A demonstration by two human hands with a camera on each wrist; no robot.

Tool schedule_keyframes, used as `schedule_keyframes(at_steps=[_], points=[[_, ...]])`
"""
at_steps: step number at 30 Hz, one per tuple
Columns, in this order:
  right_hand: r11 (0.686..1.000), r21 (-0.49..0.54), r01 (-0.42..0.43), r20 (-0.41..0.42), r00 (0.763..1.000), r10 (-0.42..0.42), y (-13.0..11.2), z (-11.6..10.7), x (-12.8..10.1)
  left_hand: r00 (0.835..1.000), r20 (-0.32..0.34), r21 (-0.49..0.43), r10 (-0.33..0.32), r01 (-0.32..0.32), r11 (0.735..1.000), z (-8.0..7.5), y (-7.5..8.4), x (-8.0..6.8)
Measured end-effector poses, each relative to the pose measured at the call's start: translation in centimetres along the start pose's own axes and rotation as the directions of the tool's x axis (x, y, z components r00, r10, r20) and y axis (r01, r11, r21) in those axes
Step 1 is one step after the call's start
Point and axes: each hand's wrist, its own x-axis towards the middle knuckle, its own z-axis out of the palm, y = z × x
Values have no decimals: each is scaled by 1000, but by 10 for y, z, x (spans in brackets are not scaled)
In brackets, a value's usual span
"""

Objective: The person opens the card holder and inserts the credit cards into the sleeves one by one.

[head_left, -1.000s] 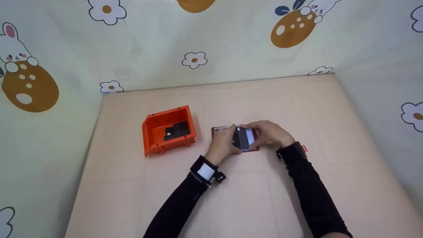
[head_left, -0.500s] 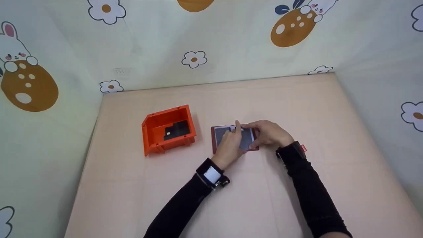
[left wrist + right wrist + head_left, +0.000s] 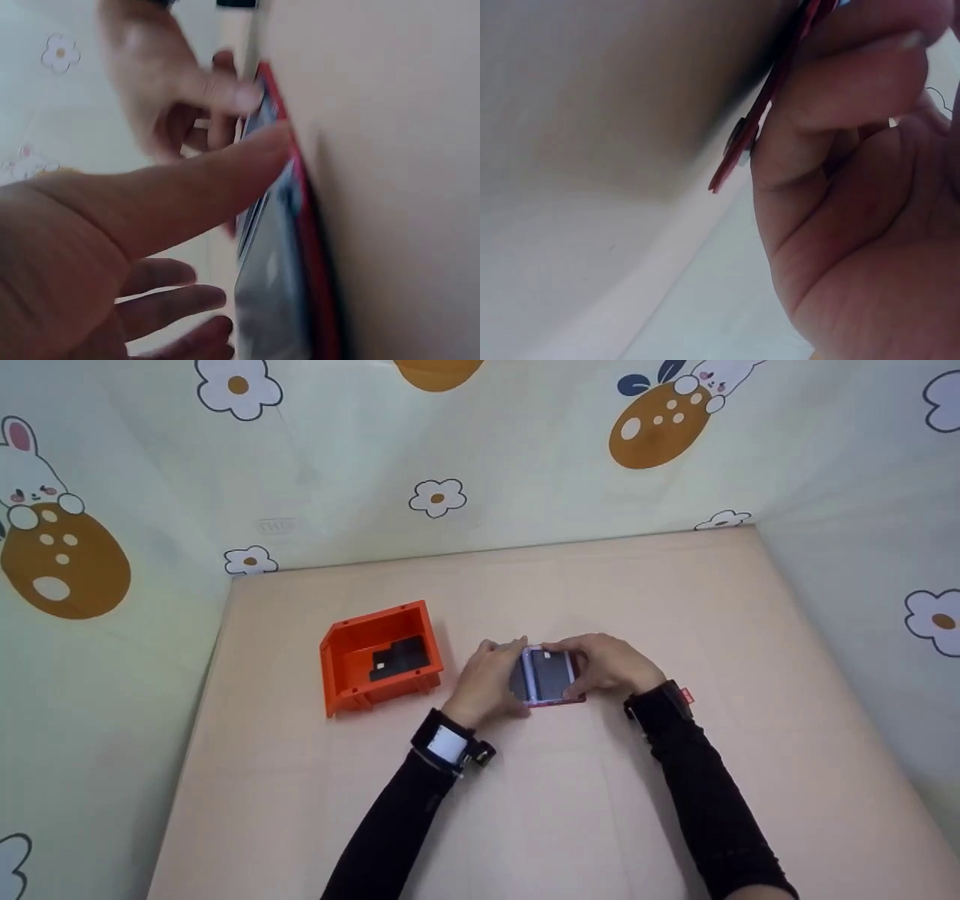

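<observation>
A flat red-edged holder (image 3: 559, 701) with a grey sheet (image 3: 553, 675) on its face lies on the table, and both hands are on it. My left hand (image 3: 491, 675) covers its left part. In the left wrist view its thumb (image 3: 225, 180) lies straight across the grey sheet (image 3: 266, 289), and the other fingers hang loose beside it. My right hand (image 3: 606, 664) grips the holder's right edge. The right wrist view shows its curled fingers (image 3: 840, 112) on the thin red edge (image 3: 769, 105).
An orange bin (image 3: 341, 679) with black flat pieces (image 3: 401, 656) inside stands to the left of the hands. The beige table (image 3: 570, 810) is walled by patterned cloth (image 3: 525, 457) at the back and on both sides.
My left hand pulled back to the left and now covers the holder's left part, with its thumb on the grey sheet. The right hand kept its hold on the right edge.
</observation>
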Motion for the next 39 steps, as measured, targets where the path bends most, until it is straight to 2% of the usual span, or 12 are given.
schedule_keyframes(at_steps=[4, 12, 18, 21, 26, 30, 34, 36, 39], points=[[1000, -1, -25, 2, 1000, 25, -3, -1, 0, 997, 23, 39, -75, 74, 996, -9, -11, -3], [998, -9, -64, -10, 998, 64, -3, -3, 0, 996, 26, -1, -82, 82, 997, -12, -18, -1], [998, 57, 1, -116, 993, 6, -3, 1, 5, 995, 29, 14, -92, 92, 996, -13, -17, -1], [991, 130, 24, -139, 990, -5, -6, 5, 8, 994, 36, 32, -99, 98, 995, -13, -17, 0], [952, 305, 25, -103, 995, 7, -11, 6, 9, 994, 37, 29, -107, 106, 994, -14, -17, 1], [941, 337, 21, -118, 993, 20, -14, 5, 9, 993, 39, 16, -107, 106, 994, -14, -17, 1], [888, 458, 38, -117, 993, 18, -18, 4, 8, 993, 65, -16, -102, 103, 995, -18, -19, 0], [858, 510, 52, -75, 997, -16, -21, 5, 7, 992, 85, -44, -89, 93, 995, -22, -21, -1], [869, 491, 57, 44, 995, -90, -27, 9, 6, 993, 107, -90, -48, 58, 994, -26, -24, -1]])
